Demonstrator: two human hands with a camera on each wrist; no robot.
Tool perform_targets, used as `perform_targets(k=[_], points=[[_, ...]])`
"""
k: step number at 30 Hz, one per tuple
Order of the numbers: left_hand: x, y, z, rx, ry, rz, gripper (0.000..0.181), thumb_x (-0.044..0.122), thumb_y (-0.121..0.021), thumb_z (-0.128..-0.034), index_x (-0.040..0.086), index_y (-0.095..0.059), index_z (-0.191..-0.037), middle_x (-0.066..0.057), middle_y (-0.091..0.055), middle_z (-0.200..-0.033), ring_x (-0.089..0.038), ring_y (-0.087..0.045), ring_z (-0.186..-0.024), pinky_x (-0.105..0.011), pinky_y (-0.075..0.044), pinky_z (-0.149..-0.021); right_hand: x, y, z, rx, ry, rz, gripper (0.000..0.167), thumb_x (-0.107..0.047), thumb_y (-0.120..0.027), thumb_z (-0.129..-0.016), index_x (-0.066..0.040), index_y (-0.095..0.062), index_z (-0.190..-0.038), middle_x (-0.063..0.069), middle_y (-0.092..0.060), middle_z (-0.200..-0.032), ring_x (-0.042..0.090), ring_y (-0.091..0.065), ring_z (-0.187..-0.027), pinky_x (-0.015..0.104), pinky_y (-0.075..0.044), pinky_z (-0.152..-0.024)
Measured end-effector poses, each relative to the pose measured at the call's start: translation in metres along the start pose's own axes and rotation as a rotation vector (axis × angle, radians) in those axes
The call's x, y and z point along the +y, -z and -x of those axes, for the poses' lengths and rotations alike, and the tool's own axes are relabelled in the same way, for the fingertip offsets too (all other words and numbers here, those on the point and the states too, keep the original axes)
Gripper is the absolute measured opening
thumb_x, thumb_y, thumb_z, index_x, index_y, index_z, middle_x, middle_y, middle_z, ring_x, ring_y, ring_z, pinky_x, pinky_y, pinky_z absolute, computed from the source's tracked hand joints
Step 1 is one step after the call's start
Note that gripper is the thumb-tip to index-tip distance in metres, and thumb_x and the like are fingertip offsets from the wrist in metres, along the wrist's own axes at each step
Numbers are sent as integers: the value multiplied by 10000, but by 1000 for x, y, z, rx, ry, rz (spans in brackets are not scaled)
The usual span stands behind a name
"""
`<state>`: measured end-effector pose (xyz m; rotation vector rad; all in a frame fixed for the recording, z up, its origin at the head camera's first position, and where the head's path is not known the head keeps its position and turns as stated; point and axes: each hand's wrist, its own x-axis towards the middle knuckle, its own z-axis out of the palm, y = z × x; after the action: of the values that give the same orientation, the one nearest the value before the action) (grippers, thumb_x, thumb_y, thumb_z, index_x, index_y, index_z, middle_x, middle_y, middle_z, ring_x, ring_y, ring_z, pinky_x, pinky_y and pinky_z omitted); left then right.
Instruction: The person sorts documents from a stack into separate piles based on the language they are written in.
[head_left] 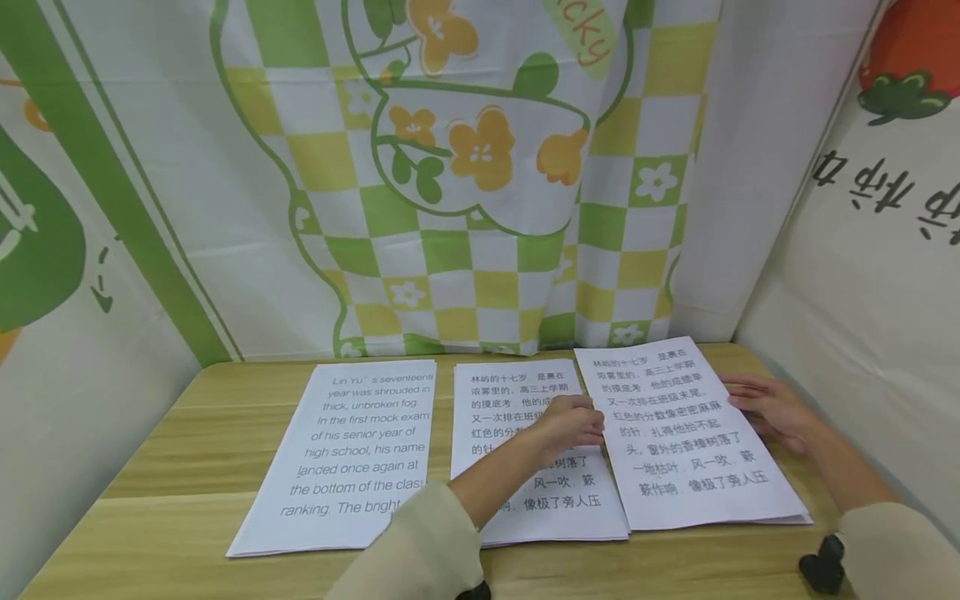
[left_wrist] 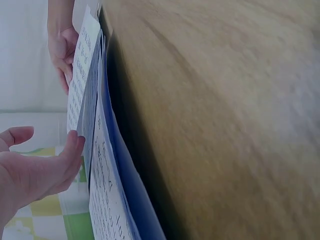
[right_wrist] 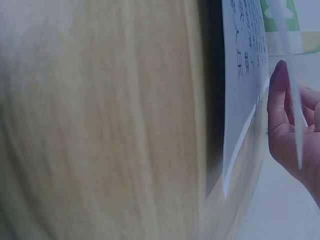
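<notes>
Three stacks of printed paper lie side by side on a wooden table. Between the right stack (head_left: pixel 678 442) and the middle stack (head_left: pixel 540 521), my left hand (head_left: pixel 566 429) reaches over the middle one, its fingertips against the right stack's left edge. Its thumb stands apart from the loosely bent fingers (left_wrist: pixel 70 160) in the left wrist view. My right hand (head_left: pixel 776 412) rests at the right stack's opposite edge with fingers spread. A white sheet edge (right_wrist: pixel 295 95) crosses before that hand in the right wrist view, hiding some fingers. The right stack's upper paper looks slightly raised.
The left stack (head_left: pixel 352 458) carries English text; the other two bear Chinese text. A patterned curtain (head_left: pixel 450 292) hangs along the table's back edge, with printed cloth (head_left: pixel 885 333) at the right side. Black straps (head_left: pixel 823 567) show at the sleeves.
</notes>
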<state>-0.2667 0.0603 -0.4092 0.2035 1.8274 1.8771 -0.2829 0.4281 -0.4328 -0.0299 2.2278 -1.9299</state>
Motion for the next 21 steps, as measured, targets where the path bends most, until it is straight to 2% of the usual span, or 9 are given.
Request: perform_targets(k=[3,10,12,13,15,17,21], points=[[-1,-5,-2,2,0,5,599,10,-605,-937,-122,-423,-1493,-198,-634,-1178,-307,-674,-1109,-367,-593,-988,0,3,1,21,-21,2,385,-41,-610,-1026,-409,-720,-1058,-159,-729,-1000,84,-722,-894,307,-643,-751],[-1,-14,-4,6,34,-21,666,52,-626,-939,-51,-388,-1552,-192,-650,-1260,-308,-648,-1191,-383,-577,-1015,3,8,4,71,-37,52,282,-90,-633,-1026,-355,-720,-1066,-167,-728,-965,72,-716,-871,294,-637,-745],[-1,-15,-4,10,39,-31,659,67,-632,-940,-31,-405,-1550,-176,-667,-1233,-297,-644,-1200,-390,-570,-1026,4,9,6,106,-32,101,206,-106,-651,-1019,-265,-745,-1110,-162,-730,-953,65,-715,-859,291,-637,-739],[-1,-15,-3,10,41,-37,660,68,-634,-936,-23,-411,-1550,-171,-671,-1233,-294,-642,-1207,-393,-566,-1033,3,8,6,128,-30,130,177,-111,-662,-1012,-186,-754,-1143,-153,-733,-949,63,-716,-851,292,-639,-734],[-1,-15,-4,12,47,-48,659,72,-639,-930,-7,-425,-1548,-160,-677,-1234,-293,-640,-1216,-404,-558,-1044,3,8,7,172,-21,205,247,-110,-671,-1004,-7,-717,-1225,-121,-741,-944,61,-714,-830,291,-641,-721],[-1,-15,-4,11,54,-58,656,80,-642,-930,6,-432,-1547,-151,-679,-1239,-300,-635,-1229,-416,-549,-1054,2,6,8,211,-15,276,386,-109,-661,-1009,141,-613,-1298,-68,-747,-952,65,-710,-804,290,-643,-702],[-1,-15,-4,10,63,-72,645,102,-639,-941,13,-434,-1546,-144,-686,-1232,-312,-619,-1252,-435,-537,-1067,-1,4,10,253,-15,368,509,-119,-627,-1028,219,-473,-1375,55,-759,-975,73,-705,-769,286,-641,-669]])
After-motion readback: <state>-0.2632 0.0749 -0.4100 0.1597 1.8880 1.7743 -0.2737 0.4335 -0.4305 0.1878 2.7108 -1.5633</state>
